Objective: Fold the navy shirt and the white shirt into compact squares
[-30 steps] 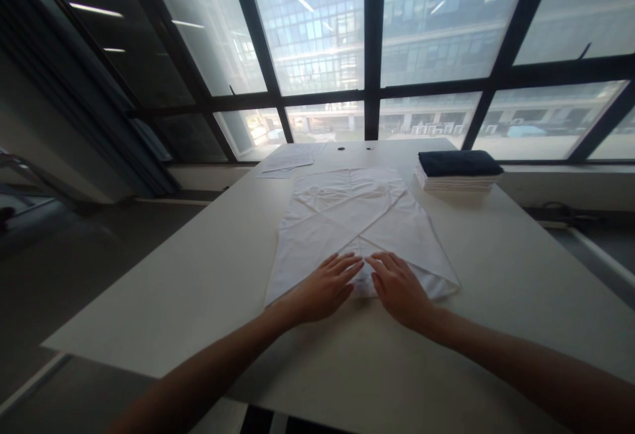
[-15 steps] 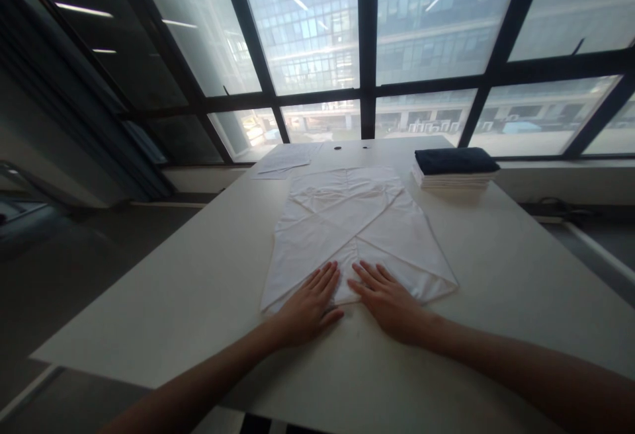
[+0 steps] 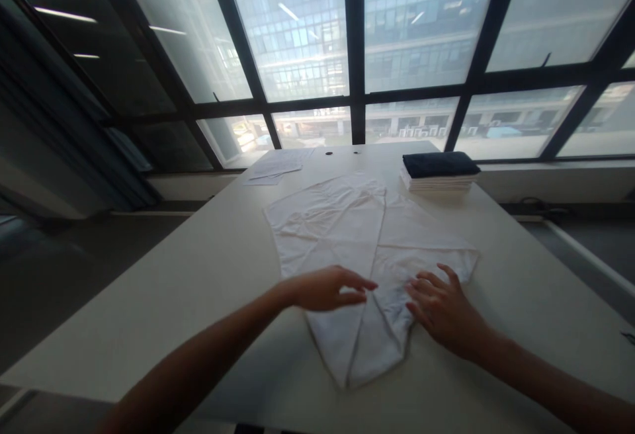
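Note:
A white garment (image 3: 342,229), creased and partly folded, lies at an angle on the white table. Its front end comes to a blunt point toward me, and a fold line runs up its middle. My left hand (image 3: 330,288) is over the near half, thumb and forefinger apart beside that fold line. To the right, my right hand (image 3: 441,305) hovers at or just over the garment's bunched right side, fingers spread and bent. Whether its fingertips touch the cloth I cannot tell.
A stack of folded white cloths with a dark navy one (image 3: 439,163) on top stands at the back right of the table (image 3: 208,275). Paper sheets (image 3: 272,166) lie at the back left. Large windows (image 3: 411,30) rise behind the table.
The garment has turned and its near end now reaches closer to me. Both hands have lifted from lying flat on its front edge; the right has moved right. The view has shifted slightly.

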Available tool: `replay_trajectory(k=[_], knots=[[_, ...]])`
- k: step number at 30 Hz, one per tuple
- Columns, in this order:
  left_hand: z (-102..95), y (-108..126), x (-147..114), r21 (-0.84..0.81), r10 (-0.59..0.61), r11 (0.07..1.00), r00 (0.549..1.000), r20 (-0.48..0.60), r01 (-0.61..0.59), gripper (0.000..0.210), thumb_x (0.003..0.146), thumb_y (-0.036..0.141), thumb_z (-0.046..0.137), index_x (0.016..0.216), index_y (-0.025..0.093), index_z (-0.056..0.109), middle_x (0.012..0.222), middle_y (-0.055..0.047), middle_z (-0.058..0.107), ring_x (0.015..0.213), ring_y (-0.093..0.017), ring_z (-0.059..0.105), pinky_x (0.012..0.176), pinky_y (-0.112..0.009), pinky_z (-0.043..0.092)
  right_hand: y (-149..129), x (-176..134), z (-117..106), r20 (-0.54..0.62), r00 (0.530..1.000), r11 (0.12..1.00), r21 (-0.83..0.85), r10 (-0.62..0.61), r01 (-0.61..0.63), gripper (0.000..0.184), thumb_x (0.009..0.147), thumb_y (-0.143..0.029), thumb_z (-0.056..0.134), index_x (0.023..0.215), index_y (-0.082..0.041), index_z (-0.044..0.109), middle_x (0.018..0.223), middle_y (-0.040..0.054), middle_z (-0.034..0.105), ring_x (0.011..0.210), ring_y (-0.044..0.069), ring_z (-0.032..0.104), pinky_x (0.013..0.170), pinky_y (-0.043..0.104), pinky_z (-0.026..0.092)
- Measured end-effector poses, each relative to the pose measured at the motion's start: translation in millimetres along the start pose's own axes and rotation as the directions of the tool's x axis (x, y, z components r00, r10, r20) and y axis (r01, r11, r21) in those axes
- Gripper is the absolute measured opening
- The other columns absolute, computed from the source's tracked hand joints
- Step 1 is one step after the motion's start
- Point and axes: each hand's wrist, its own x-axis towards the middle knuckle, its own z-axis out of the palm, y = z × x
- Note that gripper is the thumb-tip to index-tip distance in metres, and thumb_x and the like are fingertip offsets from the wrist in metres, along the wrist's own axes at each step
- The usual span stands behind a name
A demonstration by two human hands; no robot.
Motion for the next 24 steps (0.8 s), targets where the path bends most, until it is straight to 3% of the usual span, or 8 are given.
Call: replay_trajectory(k=[1, 3, 4, 7, 10, 13, 17, 24], knots=[[-16.5, -23, 10, 0.01, -0.02, 1.0, 0.995, -0.095, 0.021, 0.047, 0.105, 0.051, 0.041, 0.138, 0.027, 0.063, 0.134, -0.005, 0.068, 0.122, -0.02, 0.065, 0.105, -0.032, 0.049, 4, -6, -3, -0.007, 0.999, 0.998, -0.027, 0.051, -0.052, 0.026, 0.102, -0.031, 0.05, 0.104, -0.022, 0.074, 0.107, 0.0068, 0.075, 0.117, 0.027, 0.062, 0.118, 0.056, 0.015], [-44.6, -78, 29, 0.139, -0.089, 0.979, 0.924, -0.371, 0.15, 0.051, 0.104, 0.053, 0.039, 0.135, 0.022, 0.065, 0.138, -0.008, 0.065, 0.127, -0.023, 0.061, 0.11, -0.039, 0.046, 11, -14, -10, -0.008, 0.989, 0.984, -0.093, 0.149, -0.149, 0.033, 0.103, -0.025, 0.044, 0.093, -0.022, 0.075, 0.1, 0.0066, 0.077, 0.111, 0.027, 0.065, 0.117, 0.059, 0.017], [-55.3, -108, 37, 0.202, -0.094, 0.96, 0.899, -0.429, 0.196, 0.055, 0.103, 0.055, 0.039, 0.135, 0.019, 0.064, 0.14, -0.01, 0.064, 0.129, -0.025, 0.059, 0.113, -0.042, 0.044, 14, -16, -13, -0.005, 0.981, 0.972, -0.13, 0.196, -0.194, 0.036, 0.104, -0.024, 0.042, 0.089, -0.021, 0.075, 0.096, 0.0072, 0.077, 0.107, 0.027, 0.066, 0.116, 0.059, 0.019], [-74.5, -187, 48, 0.294, -0.123, 0.915, 0.883, -0.452, 0.278, 0.067, 0.101, 0.062, 0.032, 0.136, 0.015, 0.063, 0.143, -0.013, 0.06, 0.136, -0.026, 0.054, 0.117, -0.042, 0.039, 19, -20, -13, -0.019, 0.943, 0.915, -0.234, 0.333, -0.328, 0.037, 0.103, -0.023, 0.04, 0.092, -0.018, 0.075, 0.1, 0.0118, 0.076, 0.098, 0.027, 0.068, 0.111, 0.057, 0.032], [-80.1, -236, 44, 0.335, -0.169, 0.889, 0.904, -0.393, 0.312, 0.072, 0.101, 0.063, 0.024, 0.146, 0.016, 0.054, 0.153, -0.011, 0.05, 0.146, -0.024, 0.04, 0.121, -0.043, 0.032, 18, -23, 3, -0.073, 0.909, 0.861, -0.294, 0.411, -0.414, 0.038, 0.099, -0.023, 0.041, 0.123, -0.011, 0.069, 0.131, 0.019, 0.066, 0.121, 0.031, 0.06, 0.108, 0.049, 0.041], [-79.6, -261, 32, 0.367, -0.229, 0.857, 0.906, -0.355, 0.361, 0.07, 0.102, 0.06, 0.02, 0.152, 0.02, 0.047, 0.16, -0.009, 0.04, 0.151, -0.025, 0.032, 0.121, -0.048, 0.028, 14, -31, 25, -0.075, 0.886, 0.825, -0.334, 0.458, -0.455, 0.049, 0.098, -0.025, 0.04, 0.138, -0.004, 0.058, 0.147, 0.0226, 0.054, 0.139, 0.034, 0.046, 0.112, 0.05, 0.039], [-76.1, -278, 11, 0.43, -0.325, 0.784, 0.886, -0.33, 0.448, 0.066, 0.103, 0.056, 0.013, 0.159, 0.028, 0.034, 0.165, -0.003, 0.03, 0.154, -0.022, 0.023, 0.123, -0.047, 0.023, 16, -40, 39, -0.037, 0.88, 0.818, -0.352, 0.474, -0.456, 0.053, 0.1, -0.025, 0.035, 0.143, -0.001, 0.052, 0.154, 0.0238, 0.046, 0.146, 0.035, 0.037, 0.117, 0.054, 0.033], [-61.0, -269, -44, 0.418, -0.461, 0.681, 0.796, -0.392, 0.601, 0.065, 0.105, 0.049, 0.008, 0.16, 0.026, 0.031, 0.166, -0.003, 0.027, 0.154, -0.023, 0.022, 0.122, -0.047, 0.024, 54, -24, 45, 0.012, 0.953, 0.918, -0.271, 0.304, -0.29, 0.054, 0.102, -0.026, 0.031, 0.147, 0.0, 0.048, 0.154, 0.0257, 0.044, 0.147, 0.035, 0.036, 0.114, 0.057, 0.037]])
